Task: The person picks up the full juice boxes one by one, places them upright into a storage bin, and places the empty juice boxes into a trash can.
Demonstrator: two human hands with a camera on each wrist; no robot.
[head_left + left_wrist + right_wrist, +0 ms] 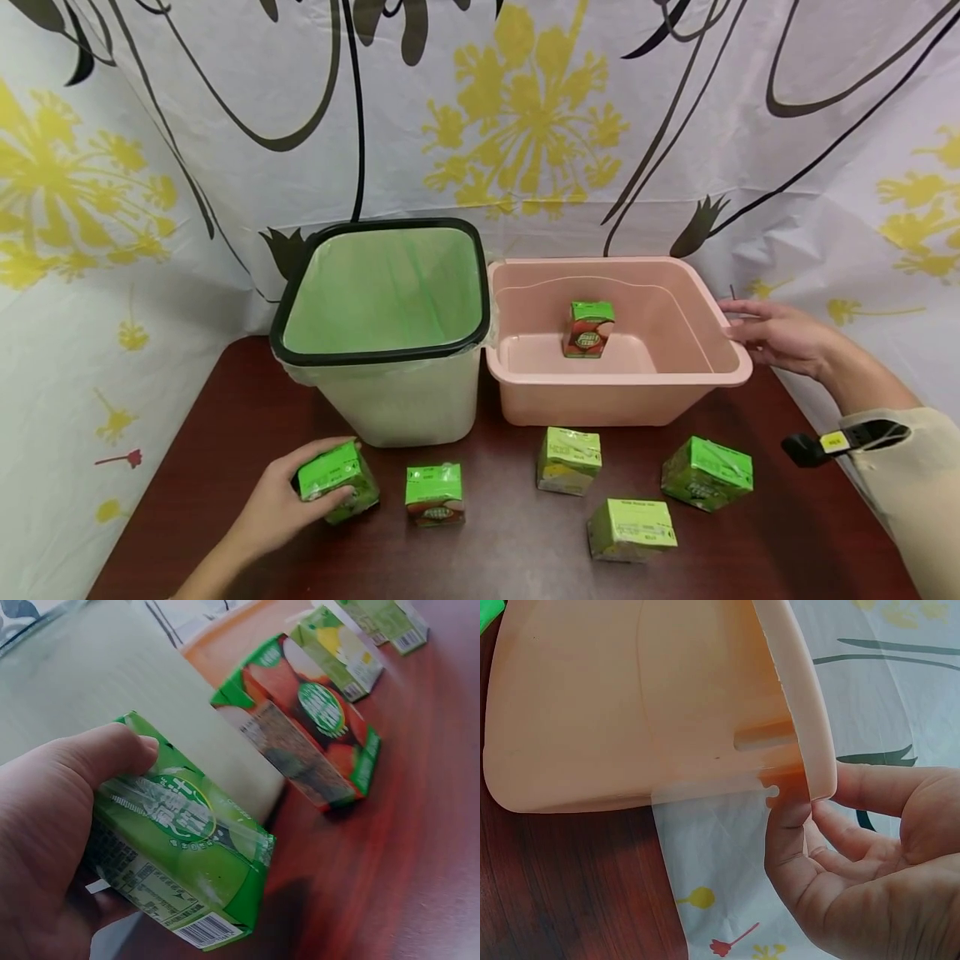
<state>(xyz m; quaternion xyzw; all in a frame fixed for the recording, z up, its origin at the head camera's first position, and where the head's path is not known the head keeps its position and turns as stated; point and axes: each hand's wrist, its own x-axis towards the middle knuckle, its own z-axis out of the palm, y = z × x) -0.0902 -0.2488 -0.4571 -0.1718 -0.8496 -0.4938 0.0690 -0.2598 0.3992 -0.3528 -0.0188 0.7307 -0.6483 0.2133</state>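
Green held carton point(191, 829), barcode point(208, 930), left-wrist view only

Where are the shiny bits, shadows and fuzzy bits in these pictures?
Head view: a pale shine on the table; left wrist view: a dark shadow beside the green box in the left hand, whose small print looks a bit fuzzy; right wrist view: dimmer light, the pink tub looking more orange.

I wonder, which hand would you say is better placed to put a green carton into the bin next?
Probably the left hand: it grips a green carton near the bin, while the right hand holds the rim of the pink basin.
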